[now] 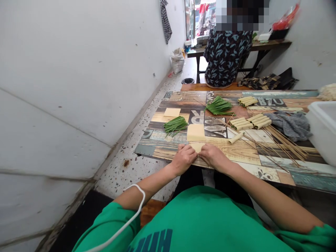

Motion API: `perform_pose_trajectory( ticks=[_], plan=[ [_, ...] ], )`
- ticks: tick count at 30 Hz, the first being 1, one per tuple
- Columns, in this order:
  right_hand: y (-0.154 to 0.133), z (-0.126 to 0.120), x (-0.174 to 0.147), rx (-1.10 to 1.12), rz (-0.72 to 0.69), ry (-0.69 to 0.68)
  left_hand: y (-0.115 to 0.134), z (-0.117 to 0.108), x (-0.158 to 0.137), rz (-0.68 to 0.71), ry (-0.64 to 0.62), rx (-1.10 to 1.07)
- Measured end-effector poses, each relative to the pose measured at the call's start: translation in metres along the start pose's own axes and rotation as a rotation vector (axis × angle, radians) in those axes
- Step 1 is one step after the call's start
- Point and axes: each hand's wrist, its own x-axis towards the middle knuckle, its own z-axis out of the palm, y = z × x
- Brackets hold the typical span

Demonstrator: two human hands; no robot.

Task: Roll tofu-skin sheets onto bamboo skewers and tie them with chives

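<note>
At the table's near edge my left hand (184,158) and my right hand (214,157) are side by side, fingers closed on the near edge of a pale yellow tofu sheet (196,147). My fingers cover what lies in the fold, if anything. Just beyond it lies a stack of square tofu sheets (195,132). A bunch of cut green chives (175,125) is to the left, near another tofu sheet (172,112). One finished-looking tofu roll (236,138) rests to the right of my right hand.
More tofu rolls on skewers (249,122), loose wooden skewers (286,145), a grey cloth (290,125) and a white tub (324,129) occupy the right side. A larger chive bunch (218,105) lies farther back. Another person (228,57) sits beyond the table, back turned. A wall stands left.
</note>
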Motion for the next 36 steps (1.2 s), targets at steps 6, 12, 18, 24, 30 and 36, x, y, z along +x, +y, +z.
perform_pose_trajectory(
  ticks=[6,12,18,24,30,36],
  plan=[
    [-0.015,0.003,-0.014,-0.22,-0.04,0.182,-0.021,-0.007,0.02,0.044,-0.168,-0.174],
    [-0.005,0.006,-0.009,-0.172,-0.003,0.085,-0.006,-0.009,0.015,-0.027,-0.084,-0.02],
    [0.001,-0.001,0.001,-0.13,0.047,-0.019,0.002,0.006,0.004,0.008,0.033,0.051],
    [-0.009,0.002,-0.012,-0.2,0.049,0.108,-0.012,0.008,0.015,0.006,-0.068,-0.042],
    [0.005,0.003,-0.01,-0.121,-0.007,0.112,-0.008,0.006,0.013,-0.034,-0.006,-0.012],
    [0.015,-0.007,0.0,-0.107,0.0,0.035,-0.013,0.006,0.013,-0.05,0.012,-0.043]
  ],
)
